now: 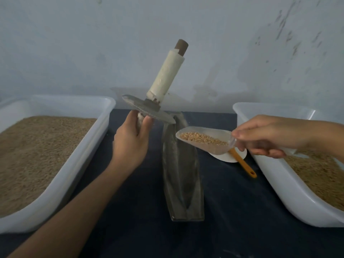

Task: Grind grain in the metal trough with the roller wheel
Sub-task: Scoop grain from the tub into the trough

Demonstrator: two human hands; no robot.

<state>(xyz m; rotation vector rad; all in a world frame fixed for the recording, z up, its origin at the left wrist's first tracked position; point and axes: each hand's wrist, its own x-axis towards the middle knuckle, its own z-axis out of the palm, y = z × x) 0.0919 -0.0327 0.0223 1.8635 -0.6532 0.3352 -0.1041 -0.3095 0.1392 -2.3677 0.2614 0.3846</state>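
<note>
The metal trough [183, 175] lies lengthwise on the dark surface [242, 211], between two white tubs. It is long and narrow, boat-shaped, dull grey, with a V-shaped channel that looks dusty inside; its near end is squared off. No writing or brand mark is readable on any item.

The roller wheel [149, 110] is held up in the air above the far end of the trough, not in the channel. It is a thin grey metal disc on an axle. The upper handle [165, 75] is wrapped in off-white material with a brown tip, and it tilts up and to the right. The left hand [130, 140] has its grip clamped on the lower handle just beneath the disc, fingers and thumb curled round it.

The right hand [264, 136] has its grip closed on the handle of a clear plastic scoop [204, 138], held above the trough's right side. The scoop carries a small heap of tan grain [202, 137].

The left tub [93, 138] holds a deep, level bed of brown grain. The right tub [270, 174] also holds brown grain. Between the trough and the right tub, a white dish [225, 157] lies on the surface with an orange-handled tool [243, 166] resting across it.
</note>
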